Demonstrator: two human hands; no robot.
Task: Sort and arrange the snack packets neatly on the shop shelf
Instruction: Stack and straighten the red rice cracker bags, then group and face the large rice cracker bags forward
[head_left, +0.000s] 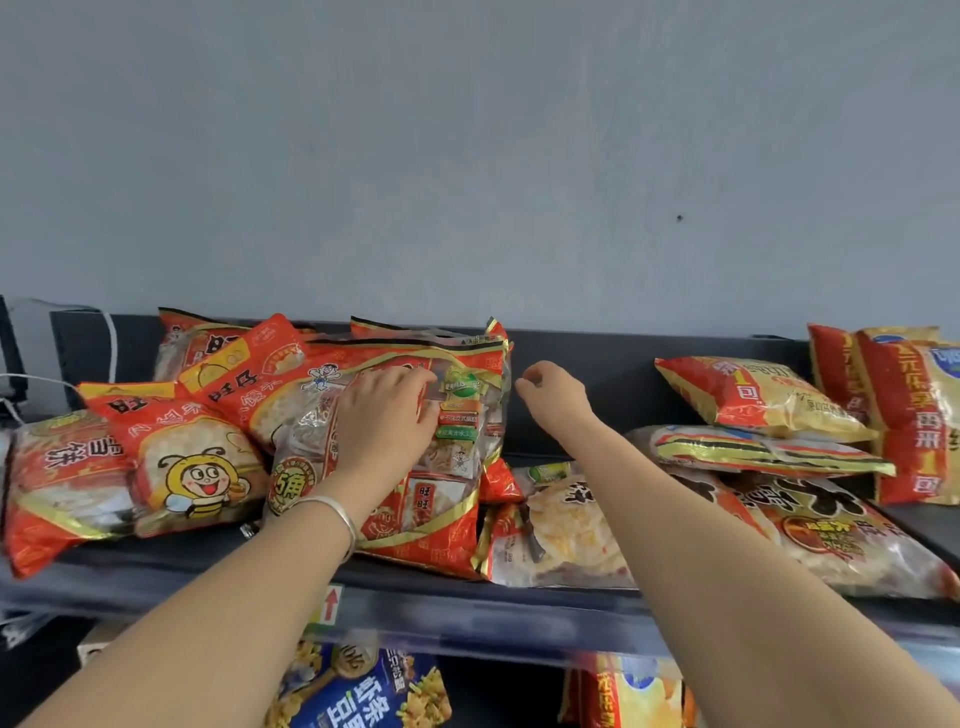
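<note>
Grey-blue wall behind a dark shelf. Head view: big red-and-clear packet sits mid-shelf, leaning back on the red packets behind it. Long axis runs from shelf front to wall, top seam toward the wall, tipped slightly right. Left hand lies spread on its face, pressing. Right hand, just right of its top corner, is loosely curled and holds nothing. Bee packet lies left of it; yellow packets are heaped well right. Best done, I judge, by taking both side edges and squaring it to the shelf front.
</note>
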